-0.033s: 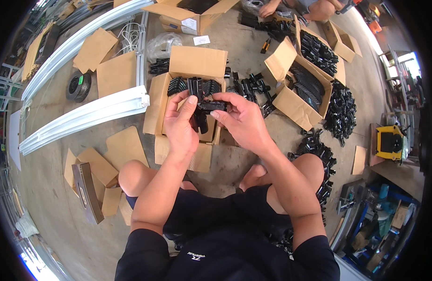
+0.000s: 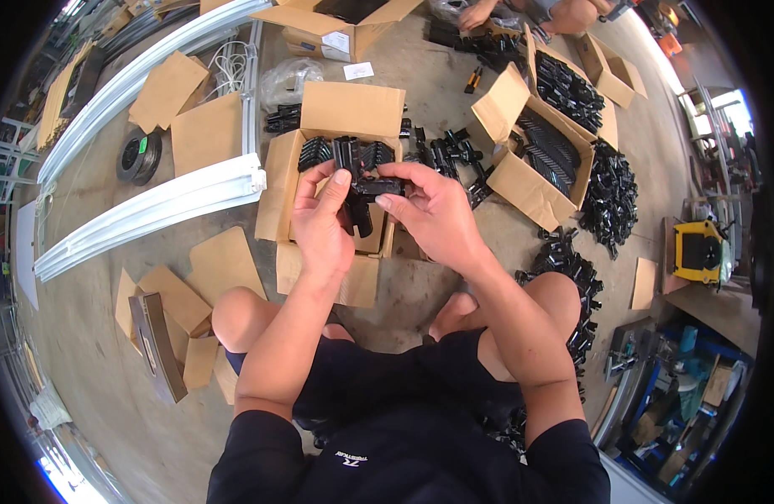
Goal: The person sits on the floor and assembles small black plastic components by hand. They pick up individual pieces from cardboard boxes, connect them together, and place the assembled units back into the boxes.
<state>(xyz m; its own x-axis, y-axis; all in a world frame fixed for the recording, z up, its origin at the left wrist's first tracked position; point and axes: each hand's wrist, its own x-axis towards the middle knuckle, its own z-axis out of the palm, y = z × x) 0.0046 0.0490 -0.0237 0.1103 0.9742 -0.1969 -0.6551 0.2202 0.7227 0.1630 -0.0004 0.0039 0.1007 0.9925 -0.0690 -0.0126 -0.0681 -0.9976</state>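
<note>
My left hand grips the black part, my right hand pinches its right end, and it's right over the open box, black pieces rowed inside!

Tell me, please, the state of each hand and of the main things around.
Left hand: closed on black part
Right hand: pinching black part
Black part: held up over middle box
Middle box: open, black pieces inside
Nearer right box: open, black pieces inside
Plastic bag: crumpled
Black coil: wound
</note>
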